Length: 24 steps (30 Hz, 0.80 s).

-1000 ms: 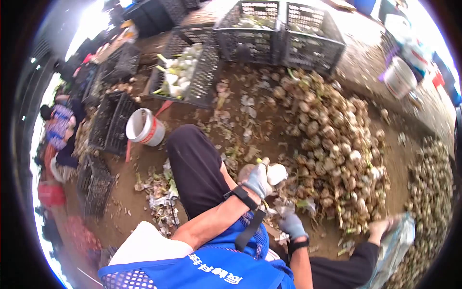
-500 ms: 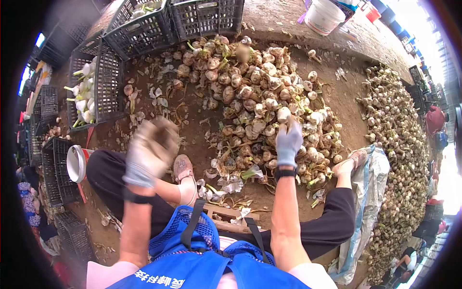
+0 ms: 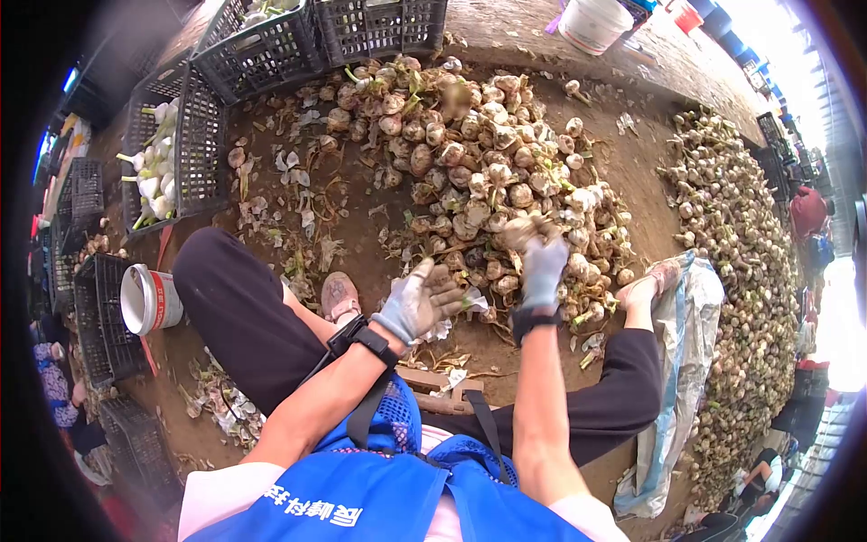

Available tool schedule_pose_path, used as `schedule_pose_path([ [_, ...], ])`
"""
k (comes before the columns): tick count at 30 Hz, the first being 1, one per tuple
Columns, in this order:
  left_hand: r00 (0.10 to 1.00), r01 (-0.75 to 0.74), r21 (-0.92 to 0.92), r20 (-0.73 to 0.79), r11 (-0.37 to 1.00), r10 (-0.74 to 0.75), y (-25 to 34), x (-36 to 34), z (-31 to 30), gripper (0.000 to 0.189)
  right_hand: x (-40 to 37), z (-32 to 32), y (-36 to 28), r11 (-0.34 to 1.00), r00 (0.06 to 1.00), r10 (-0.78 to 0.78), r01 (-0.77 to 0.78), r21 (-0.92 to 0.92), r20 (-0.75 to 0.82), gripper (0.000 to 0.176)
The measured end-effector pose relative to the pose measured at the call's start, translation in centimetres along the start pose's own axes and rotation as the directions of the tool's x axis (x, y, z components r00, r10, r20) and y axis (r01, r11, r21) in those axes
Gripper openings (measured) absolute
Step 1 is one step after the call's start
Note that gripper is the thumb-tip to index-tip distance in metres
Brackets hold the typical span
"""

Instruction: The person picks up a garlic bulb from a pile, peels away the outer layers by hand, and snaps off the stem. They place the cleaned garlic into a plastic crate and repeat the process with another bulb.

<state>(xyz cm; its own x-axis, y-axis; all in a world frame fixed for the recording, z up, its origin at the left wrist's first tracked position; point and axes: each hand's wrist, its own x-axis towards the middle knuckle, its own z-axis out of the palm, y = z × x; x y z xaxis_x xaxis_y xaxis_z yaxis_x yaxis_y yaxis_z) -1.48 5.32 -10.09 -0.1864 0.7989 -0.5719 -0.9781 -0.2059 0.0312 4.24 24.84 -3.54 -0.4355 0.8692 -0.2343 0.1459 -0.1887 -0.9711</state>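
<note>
My left hand [image 3: 417,303] wears a soiled white glove. Its fingers are spread and it holds nothing, above the ground just in front of the pile of garlic. Farther right, my right hand [image 3: 545,271], gloved as well, has its fingers closed around a garlic bulb [image 3: 528,231], which is smeared by motion. Beyond both hands lies the heap of garlic bulbs [image 3: 461,172], dirty and with dry roots and stems. Garlic skins [image 3: 438,331] litter the soil near my left hand.
Trimmed garlic [image 3: 163,172] fills part of a black crate [image 3: 200,149] at left; more crates [image 3: 384,36] stand at the back. A white bucket [image 3: 144,303] is beside my left knee. A larger garlic pile [image 3: 741,298] and a plastic sack [image 3: 673,361] lie to the right.
My left hand has swung from over by the left leg to the middle and now shows spread fingers. My right hand has drawn slightly nearer, lifting a bulb from the heap.
</note>
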Motion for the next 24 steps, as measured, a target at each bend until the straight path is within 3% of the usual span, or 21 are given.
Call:
schedule_pose_path([
  [1,0.999,-0.033,-0.003,0.026,0.999,0.034,-0.4,-0.5,1.9,0.039,-2.2,-0.4,1.9,0.933,0.975,-0.209,0.22,-0.283,0.071,0.029],
  [2,0.997,-0.065,-0.007,0.046,0.998,0.066,-0.9,-0.7,4.2,0.038,-6.9,0.5,-0.4,0.845,0.938,-0.307,0.345,-0.409,0.159,0.03],
  [3,0.969,-0.155,-0.025,0.191,0.988,0.157,-1.4,-0.1,5.1,0.033,-8.8,0.4,2.5,0.773,0.84,-0.483,0.542,-0.332,0.248,0.032],
  [4,0.923,-0.108,-0.132,0.354,0.985,0.149,-1.0,0.7,3.9,0.028,-11.5,0.5,0.9,0.609,0.762,-0.555,0.646,-0.46,0.334,0.033],
  [5,0.94,-0.182,0.0,0.292,0.983,0.174,-1.4,0.6,2.3,0.027,-12.8,0.0,-0.2,0.882,0.917,-0.321,0.381,-0.278,0.237,0.032],
  [6,0.949,-0.246,0.136,0.234,0.96,0.21,-1.4,-2.3,5.1,0.027,-13.3,-0.6,-0.8,0.998,0.978,-0.035,0.046,-0.05,0.207,0.031],
  [7,0.945,-0.285,0.231,0.231,0.93,0.232,-1.5,-3.5,6.1,0.028,-12.5,-1.4,-0.7,0.926,0.961,0.179,-0.238,0.295,0.211,0.029],
  [8,0.788,-0.194,0.113,0.609,0.974,0.087,-1.0,-1.9,3.2,0.032,-11.9,-2.3,-1.1,0.849,0.921,0.29,-0.372,0.374,0.258,0.031],
  [9,0.868,-0.353,0.343,0.466,0.871,0.168,-1.4,-2.9,4.3,0.035,-11.9,-2.5,-1.6,0.867,0.912,0.299,-0.382,0.32,0.28,0.03],
  [10,0.894,-0.443,0.565,0.339,0.696,0.294,-1.8,-4.2,5.9,0.039,-11.7,-2.6,-2.0,0.884,0.902,0.307,-0.388,0.26,0.305,0.029],
  [11,0.894,-0.443,0.568,0.342,0.693,0.291,-1.9,-5.1,6.8,0.039,-11.7,-2.3,-2.2,0.884,0.903,0.303,-0.386,0.265,0.303,0.029],
  [13,0.857,-0.51,0.711,0.367,0.485,0.362,-1.8,-6.4,7.7,0.044,-12.1,-1.5,-2.2,0.872,0.896,0.265,-0.381,0.308,0.357,0.025],
  [14,0.855,-0.511,0.715,0.367,0.477,0.365,-1.7,-6.6,7.6,0.044,-12.2,-1.3,-2.2,0.869,0.894,0.262,-0.382,0.314,0.362,0.025],
  [17,0.769,-0.597,0.773,0.476,0.214,0.425,-1.7,-7.6,7.3,0.045,-12.9,-0.8,-2.6,0.82,0.838,0.319,-0.478,0.315,0.442,0.019],
  [18,0.772,-0.594,0.776,0.476,0.211,0.422,-1.8,-7.7,7.1,0.045,-12.8,-0.5,-2.3,0.817,0.839,0.319,-0.479,0.32,0.442,0.019],
  [20,0.69,-0.615,0.788,0.521,0.027,0.503,-2.1,-7.5,6.6,0.043,-12.8,0.1,-1.4,0.902,0.883,0.184,-0.326,0.284,0.432,0.018],
  [21,0.714,-0.625,0.76,0.467,0.176,0.521,-2.4,-7.8,6.8,0.039,-12.9,-0.3,-1.6,0.94,0.874,0.172,-0.283,0.188,0.455,0.017],
  [22,0.715,-0.623,0.763,0.465,0.174,0.523,-2.4,-7.7,6.7,0.039,-13.0,-0.3,-1.6,0.939,0.872,0.174,-0.286,0.189,0.457,0.017],
  [24,0.796,-0.491,0.804,0.257,0.336,0.547,-2.2,-6.9,5.6,0.034,-13.2,-0.4,-1.4,0.829,0.82,0.325,-0.487,0.276,0.47,0.017],
])
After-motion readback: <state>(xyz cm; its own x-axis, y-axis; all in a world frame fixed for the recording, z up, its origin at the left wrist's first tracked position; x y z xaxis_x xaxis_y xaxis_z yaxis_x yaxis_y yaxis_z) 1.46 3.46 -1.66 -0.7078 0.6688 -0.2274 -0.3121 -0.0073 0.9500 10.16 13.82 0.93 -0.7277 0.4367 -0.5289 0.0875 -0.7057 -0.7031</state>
